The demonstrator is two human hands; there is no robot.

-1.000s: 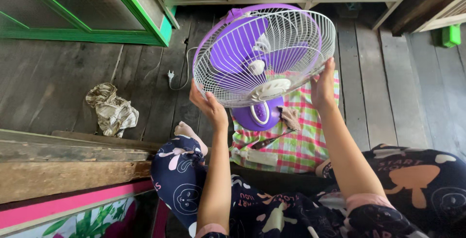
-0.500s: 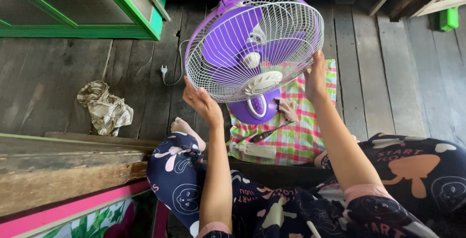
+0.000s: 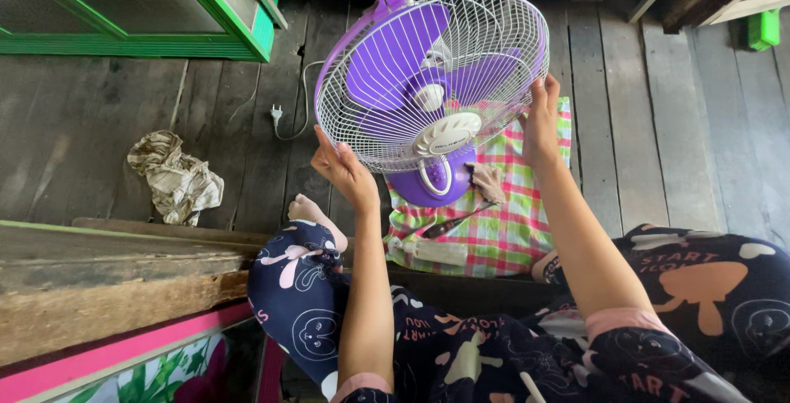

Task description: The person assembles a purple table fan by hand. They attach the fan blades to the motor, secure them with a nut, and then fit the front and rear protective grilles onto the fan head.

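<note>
Purple fan (image 3: 428,82) (tilted) between 2 hands.
</note>
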